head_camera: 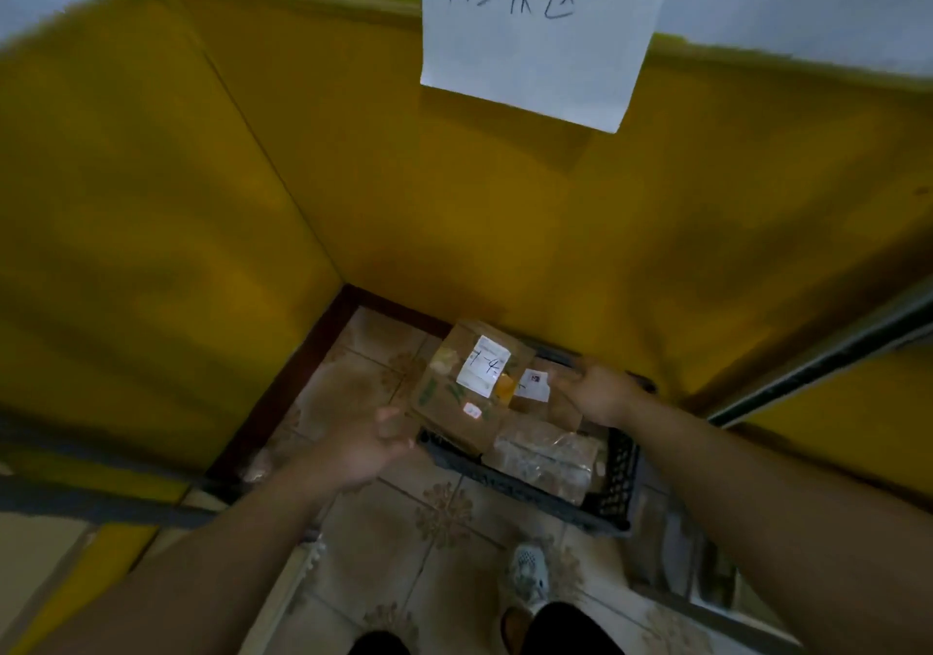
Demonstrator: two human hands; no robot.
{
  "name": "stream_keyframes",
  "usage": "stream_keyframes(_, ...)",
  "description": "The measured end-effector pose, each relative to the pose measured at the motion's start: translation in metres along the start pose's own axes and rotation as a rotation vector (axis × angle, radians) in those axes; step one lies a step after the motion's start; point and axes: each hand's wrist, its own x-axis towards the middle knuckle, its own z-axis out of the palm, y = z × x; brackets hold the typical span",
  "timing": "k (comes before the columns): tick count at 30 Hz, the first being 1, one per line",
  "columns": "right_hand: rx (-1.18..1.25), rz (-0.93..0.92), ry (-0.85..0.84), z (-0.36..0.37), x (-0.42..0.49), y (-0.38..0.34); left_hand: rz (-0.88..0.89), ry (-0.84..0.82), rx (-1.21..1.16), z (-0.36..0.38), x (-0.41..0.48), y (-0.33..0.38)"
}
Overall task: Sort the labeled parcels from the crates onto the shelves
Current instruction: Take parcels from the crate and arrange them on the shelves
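A dark plastic crate (618,472) sits on the tiled floor in a yellow-walled corner, filled with brown cardboard parcels. The top parcel (454,397) carries a white handwritten label and lies tilted over the crate's left rim. My left hand (371,447) grips that parcel's near left corner. My right hand (601,392) reaches over the crate's far side, fingers curled on the crate's far rim beside a smaller labeled parcel (542,402). A parcel wrapped in clear tape (545,457) lies at the crate's front.
Yellow walls (454,225) close off the corner on the left and behind. A white paper sign (540,33) with handwriting hangs above. A grey rail (818,366) runs at the right. My shoe (527,573) stands on the patterned tiles just before the crate.
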Motion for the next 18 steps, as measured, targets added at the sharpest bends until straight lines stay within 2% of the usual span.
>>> stream_keyframes(5,0.248,0.173,-0.045,0.037,0.094,0.018,-0.056,-0.064,-0.02,0.007,0.106,-0.01)
stream_keyframes(9,0.32,0.296,-0.054,0.079,0.155,0.036,-0.04,-0.097,-0.041,0.025,0.185,-0.022)
stream_keyframes(14,0.476,0.339,-0.012,0.132,0.221,0.052,0.017,0.015,-0.198,0.052,0.259,-0.041)
stream_keyframes(18,0.51,0.301,0.134,0.148,0.267,0.055,0.037,0.017,-0.324,0.071,0.295,-0.062)
